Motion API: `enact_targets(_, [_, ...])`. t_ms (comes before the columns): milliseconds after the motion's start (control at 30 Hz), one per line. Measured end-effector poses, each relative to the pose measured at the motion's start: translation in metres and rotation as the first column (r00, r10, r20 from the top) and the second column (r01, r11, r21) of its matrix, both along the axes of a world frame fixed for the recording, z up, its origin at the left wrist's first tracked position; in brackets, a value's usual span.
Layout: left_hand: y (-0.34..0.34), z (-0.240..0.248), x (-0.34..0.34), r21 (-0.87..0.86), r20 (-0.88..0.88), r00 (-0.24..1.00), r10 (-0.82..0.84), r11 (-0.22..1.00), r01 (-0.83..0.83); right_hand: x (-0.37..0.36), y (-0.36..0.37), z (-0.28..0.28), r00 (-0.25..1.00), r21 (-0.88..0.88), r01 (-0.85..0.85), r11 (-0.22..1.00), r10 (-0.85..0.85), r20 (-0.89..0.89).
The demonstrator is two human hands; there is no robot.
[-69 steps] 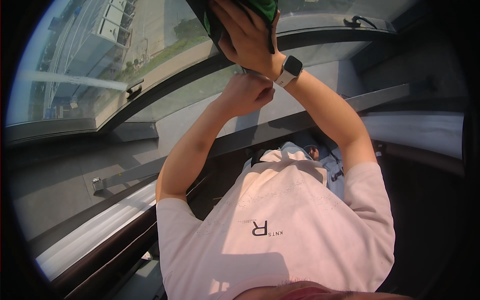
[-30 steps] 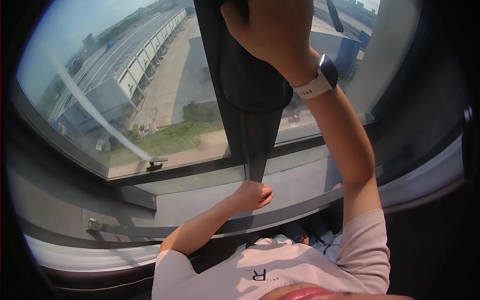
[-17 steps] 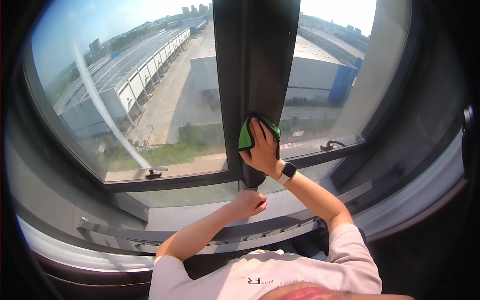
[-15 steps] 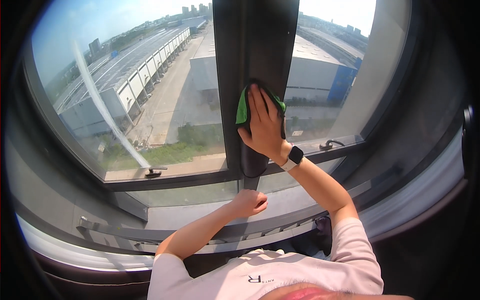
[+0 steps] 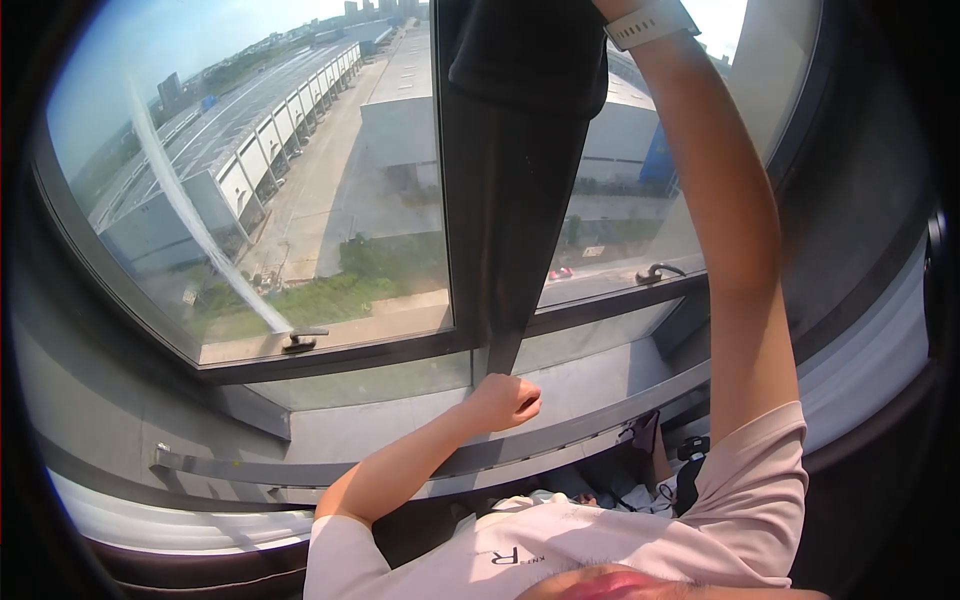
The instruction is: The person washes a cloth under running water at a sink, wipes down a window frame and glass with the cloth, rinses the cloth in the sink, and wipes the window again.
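My right arm is raised to the top edge, and only a sliver of my right hand [image 5: 606, 8] shows beside the light watch strap [image 5: 652, 24]; its fingers lie beyond the picture. Next to that hand, a cleaning cloth [image 5: 528, 65] hangs dark and rounded across the upper window post [image 5: 515, 190], held up there by the hand. My left hand [image 5: 503, 402] is closed in a loose fist at the foot of the post, just above the sill, with nothing visible in it.
Window panes with dark frames flank the post, each with a handle, the left handle [image 5: 303, 341] and the right handle [image 5: 660, 273]. A grey metal rail [image 5: 330, 472] curves across in front of the sill [image 5: 350, 432]. A white curtain [image 5: 180, 515] hangs low at the left.
My right hand has slid up the post with the cloth, from mid-height to the top edge, and that arm is now stretched out. The left fist has stayed almost where it was.
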State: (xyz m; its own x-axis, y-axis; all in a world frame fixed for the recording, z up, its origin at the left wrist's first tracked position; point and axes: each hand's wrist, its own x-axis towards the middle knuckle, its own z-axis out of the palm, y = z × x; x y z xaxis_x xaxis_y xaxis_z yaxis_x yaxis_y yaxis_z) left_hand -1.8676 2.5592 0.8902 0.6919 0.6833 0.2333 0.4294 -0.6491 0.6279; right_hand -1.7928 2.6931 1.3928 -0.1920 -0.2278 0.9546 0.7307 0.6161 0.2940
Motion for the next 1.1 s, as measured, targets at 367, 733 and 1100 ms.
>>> enact_targets(367, [-0.007,0.006,0.001,0.11,-0.002,1.0,-0.019,0.994,0.019,0.043,-0.022,-0.392,0.868,-0.371,0.351,0.86,-0.15,0.473])
enact_targets(733, [-0.008,-0.011,-0.026,0.245,-0.001,1.0,-0.007,0.97,0.007,0.016,-0.03,-0.422,0.908,-0.427,0.296,0.854,-0.114,0.403])
enact_targets(1100, [0.004,-0.004,-0.032,0.204,0.018,0.994,0.111,0.972,-0.113,0.003,0.0,-0.46,0.977,-0.469,0.157,0.869,-0.066,0.205])
